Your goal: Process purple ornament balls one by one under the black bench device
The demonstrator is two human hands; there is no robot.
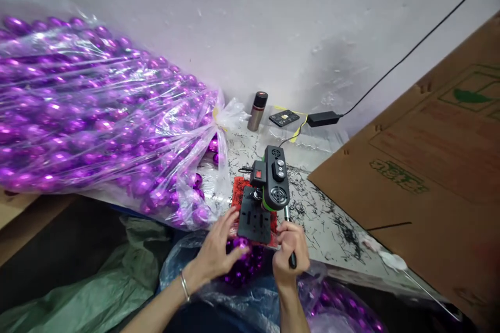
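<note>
A small black machine (276, 177) with a red switch and a flat black plate (253, 216) stands over a red mat (239, 190) on the table. My right hand (291, 252) is wrapped round the machine's black-handled lever (292, 260), right of the plate. My left hand (219, 250), with a bracelet at the wrist, is at the plate's near left corner, its fingers spread around a shiny purple ball (240, 243). More purple balls (250, 265) lie just below, between my two hands.
A large clear bag of purple balls (97, 114) fills the left. Behind the machine are a bottle (257, 111), a black pad (284, 118) and a power adapter (323, 118). A cardboard box (422, 166) leans at right. Black scraps (346, 234) litter the table.
</note>
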